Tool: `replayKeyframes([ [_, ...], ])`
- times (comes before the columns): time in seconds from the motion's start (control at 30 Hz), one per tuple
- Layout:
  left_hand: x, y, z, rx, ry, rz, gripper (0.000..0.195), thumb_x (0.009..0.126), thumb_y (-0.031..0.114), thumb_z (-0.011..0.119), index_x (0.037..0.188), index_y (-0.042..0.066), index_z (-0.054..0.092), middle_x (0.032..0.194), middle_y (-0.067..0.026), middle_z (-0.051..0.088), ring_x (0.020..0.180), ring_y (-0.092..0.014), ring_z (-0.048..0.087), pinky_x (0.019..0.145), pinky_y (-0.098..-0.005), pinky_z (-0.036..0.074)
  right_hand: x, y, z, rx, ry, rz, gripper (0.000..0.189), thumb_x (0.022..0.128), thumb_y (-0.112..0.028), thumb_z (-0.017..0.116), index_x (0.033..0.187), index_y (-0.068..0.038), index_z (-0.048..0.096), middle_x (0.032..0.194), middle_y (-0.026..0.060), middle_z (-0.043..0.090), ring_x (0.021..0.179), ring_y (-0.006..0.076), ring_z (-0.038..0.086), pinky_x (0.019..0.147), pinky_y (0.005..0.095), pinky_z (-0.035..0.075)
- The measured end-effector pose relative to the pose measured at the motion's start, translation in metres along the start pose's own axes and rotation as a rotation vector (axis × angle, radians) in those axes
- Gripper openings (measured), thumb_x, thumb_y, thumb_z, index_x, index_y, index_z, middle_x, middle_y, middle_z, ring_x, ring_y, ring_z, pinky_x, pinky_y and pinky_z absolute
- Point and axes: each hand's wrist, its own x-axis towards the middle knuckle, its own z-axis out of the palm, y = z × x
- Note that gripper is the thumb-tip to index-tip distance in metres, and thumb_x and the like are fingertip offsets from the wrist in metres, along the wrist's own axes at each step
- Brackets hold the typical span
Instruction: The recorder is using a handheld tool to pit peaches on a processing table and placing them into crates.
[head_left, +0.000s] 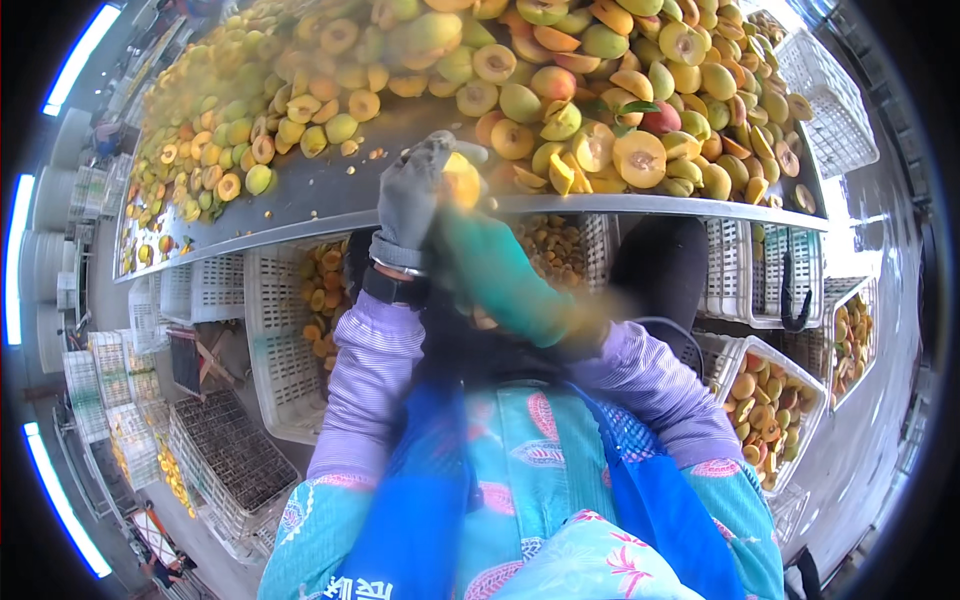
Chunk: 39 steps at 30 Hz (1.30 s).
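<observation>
My left hand, in a grey glove, grips a yellow peach piece just above the front edge of the metal table. My right hand, in a green glove, reaches up from the right to the underside of that piece. It is blurred, and its fingertips are hidden, so I cannot tell whether it holds a tool. Beyond both hands lies a heap of whole and halved peaches, many halves turned cut side up. A green leaf rests among them.
Below the table edge, a white plastic crate holds peach halves beside my leg. More crates of fruit stand at the right. Empty-looking stacked crates sit at the lower left. A white basket stands past the table's right end.
</observation>
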Motion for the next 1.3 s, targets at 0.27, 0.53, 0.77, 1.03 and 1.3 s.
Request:
replayKeyframes([
  [0.27,-0.025,0.031,-0.014,-0.272,0.072,-0.165,0.041,0.096,0.039,0.051,0.109,0.003,0.063,0.085,-0.0178,0.068,0.058,-0.021,0.062,0.054,-0.0294,0.052,0.002,0.007,0.010,0.148,-0.243,0.021,0.038,0.100,-0.048,0.042,0.085,-0.014,0.049,0.055,-0.0023,0.045,0.035,0.0104,0.037,0.038,0.0249,0.036],
  [0.53,-0.081,0.043,-0.084,-0.857,0.318,-0.427,0.039,0.092,0.032,0.058,0.123,0.008,0.057,0.090,-0.0133,0.067,0.065,-0.023,0.063,0.056,-0.0336,0.054,-0.005,0.037,0.022,0.376,-0.480,0.304,0.042,0.098,-0.053,0.045,0.082,-0.015,0.048,0.053,-0.0034,0.043,0.035,0.0091,0.036,0.036,0.0240,0.032],
  [0.77,-0.031,0.064,-0.082,0.489,0.238,-0.240,0.024,0.091,0.024,0.061,0.100,0.003,0.068,0.077,-0.0045,0.064,0.072,-0.012,0.058,0.069,-0.0285,0.048,-0.030,0.023,-0.054,-0.199,0.097,0.065,0.047,0.101,-0.052,0.038,0.084,-0.009,0.050,0.055,0.0026,0.045,0.038,0.0125,0.041,0.037,0.0260,0.038],
  [1.03,0.084,-0.002,0.040,1.033,-0.293,0.110,0.044,0.081,0.026,0.071,0.114,0.001,0.054,0.091,-0.0228,0.066,0.080,-0.037,0.065,0.070,-0.0411,0.052,-0.012,0.019,-0.073,-0.020,0.285,-0.136,0.044,0.098,-0.046,0.050,0.086,-0.004,0.056,0.060,0.0007,0.048,0.051,0.0083,0.045,0.046,0.0247,0.036],
  [1.3,-0.003,0.028,-0.003,-0.191,-0.099,-0.129,0.031,0.086,0.019,0.065,0.116,0.008,0.063,0.101,-0.0033,0.065,0.058,-0.004,0.056,0.044,-0.0184,0.040,0.001,0.031,-0.061,-0.676,0.439,-0.630,0.040,0.099,-0.039,0.049,0.094,0.000,0.057,0.068,0.0183,0.059,0.055,0.0323,0.057,0.053,0.0419,0.044],
])
